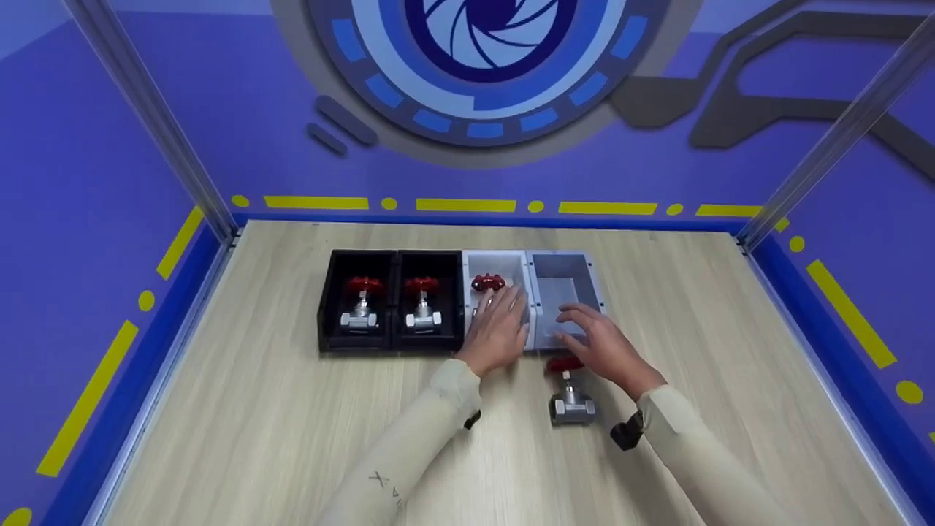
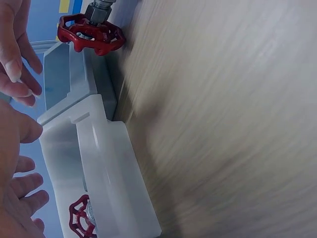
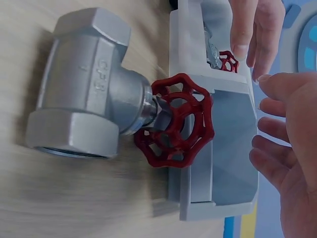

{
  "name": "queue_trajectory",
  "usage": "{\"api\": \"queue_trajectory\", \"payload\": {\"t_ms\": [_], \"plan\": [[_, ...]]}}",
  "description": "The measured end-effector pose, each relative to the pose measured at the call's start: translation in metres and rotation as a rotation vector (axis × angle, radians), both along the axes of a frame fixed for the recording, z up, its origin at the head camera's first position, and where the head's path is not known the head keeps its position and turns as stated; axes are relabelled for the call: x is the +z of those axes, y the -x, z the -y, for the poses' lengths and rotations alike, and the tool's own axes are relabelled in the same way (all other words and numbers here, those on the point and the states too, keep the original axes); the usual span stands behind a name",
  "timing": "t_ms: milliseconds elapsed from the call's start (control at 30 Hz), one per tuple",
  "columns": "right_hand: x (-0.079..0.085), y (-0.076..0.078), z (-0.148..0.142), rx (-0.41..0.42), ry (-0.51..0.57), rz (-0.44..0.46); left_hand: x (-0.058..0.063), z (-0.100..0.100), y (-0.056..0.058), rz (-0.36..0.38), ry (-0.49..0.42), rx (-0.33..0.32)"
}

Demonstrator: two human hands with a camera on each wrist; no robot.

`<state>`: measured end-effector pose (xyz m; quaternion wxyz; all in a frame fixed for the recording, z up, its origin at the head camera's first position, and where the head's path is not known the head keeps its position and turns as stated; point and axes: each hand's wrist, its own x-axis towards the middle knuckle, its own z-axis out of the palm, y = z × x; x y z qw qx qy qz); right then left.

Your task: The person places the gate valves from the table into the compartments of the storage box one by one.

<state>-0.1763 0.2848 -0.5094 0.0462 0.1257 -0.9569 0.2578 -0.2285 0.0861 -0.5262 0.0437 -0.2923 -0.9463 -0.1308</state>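
My left hand (image 1: 497,336) hovers over the white bin (image 1: 531,314), its fingers nearly straight and gripping nothing. Inside that bin is a gate valve with a red handwheel (image 1: 488,282), its body largely covered by the hand in the head view. Above the front of the grey bin (image 1: 562,267) is my right hand (image 1: 610,351), fingers loosely bent and apart. Another valve (image 3: 84,84), silver with a red handwheel (image 3: 181,121), rests on the table before the grey bin. The right hand is beside this valve without holding it.
Two black bins (image 1: 358,342) adjoin the white one on the left, each holding a red-wheeled valve (image 1: 424,314). All the bins stand in one row on the wooden table (image 1: 277,438). Blue printed walls (image 1: 256,161) with metal corner posts enclose the table.
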Motion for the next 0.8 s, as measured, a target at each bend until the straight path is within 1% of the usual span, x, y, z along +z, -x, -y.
{"api": "queue_trajectory", "payload": {"t_ms": [267, 467, 633, 800], "plan": [[-0.006, -0.012, -0.008, 0.007, 0.03, -0.092, -0.002, -0.003, 0.0, -0.017, -0.007, -0.012], [-0.019, -0.026, -0.01, 0.006, 0.057, -0.107, -0.002, -0.006, 0.001, -0.05, -0.029, -0.022], [-0.029, -0.037, -0.007, 0.001, 0.075, -0.09, -0.003, -0.008, 0.0, -0.038, -0.031, -0.025], [-0.034, -0.045, -0.006, -0.019, 0.067, -0.006, -0.003, -0.01, 0.0, -0.027, -0.032, -0.031]]}}
